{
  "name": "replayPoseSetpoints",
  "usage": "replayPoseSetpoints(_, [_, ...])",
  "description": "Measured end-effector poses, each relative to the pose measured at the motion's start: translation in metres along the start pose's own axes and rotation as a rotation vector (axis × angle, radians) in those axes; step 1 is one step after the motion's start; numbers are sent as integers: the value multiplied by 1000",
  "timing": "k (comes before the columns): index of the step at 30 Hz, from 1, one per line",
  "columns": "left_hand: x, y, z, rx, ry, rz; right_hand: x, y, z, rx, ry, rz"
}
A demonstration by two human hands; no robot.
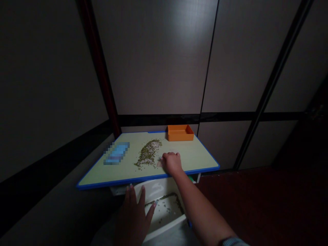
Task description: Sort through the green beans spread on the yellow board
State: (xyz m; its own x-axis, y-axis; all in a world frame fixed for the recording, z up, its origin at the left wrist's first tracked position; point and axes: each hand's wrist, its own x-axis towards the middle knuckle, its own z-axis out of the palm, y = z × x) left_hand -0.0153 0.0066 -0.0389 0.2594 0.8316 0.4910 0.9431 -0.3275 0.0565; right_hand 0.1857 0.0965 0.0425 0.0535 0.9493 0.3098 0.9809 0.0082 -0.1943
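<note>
Small green grains, perhaps beans (148,152), lie scattered in a patch on a pale tabletop with a blue edge (189,155). To the right of the patch, my right hand (172,163) rests on the tabletop with its fingers curled closed. A faint, clear or pale patch shows at its fingertips; what they hold, if anything, I cannot make out. Below the front edge is a white plastic bin (160,186) with some of the grains inside. My left hand (137,208) is at the bin's left side, fingers spread, thumb over the inside.
At the back right of the tabletop stands an orange open box (180,136). A blurred-out bluish flat thing (117,153) lies on the left. Dark wall panels (164,61) rise right behind the table, and a reddish floor (256,198) is to the right.
</note>
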Motion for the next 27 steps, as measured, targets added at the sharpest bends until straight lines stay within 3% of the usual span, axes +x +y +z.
replayPoseSetpoints(15, [-1, -2, 3, 29, 69, 48, 5, -3, 4, 1, -5, -61])
replayPoseSetpoints(27, [1, 1, -1, 17, -6, 4, -2, 2, 3, 35, -35, -68])
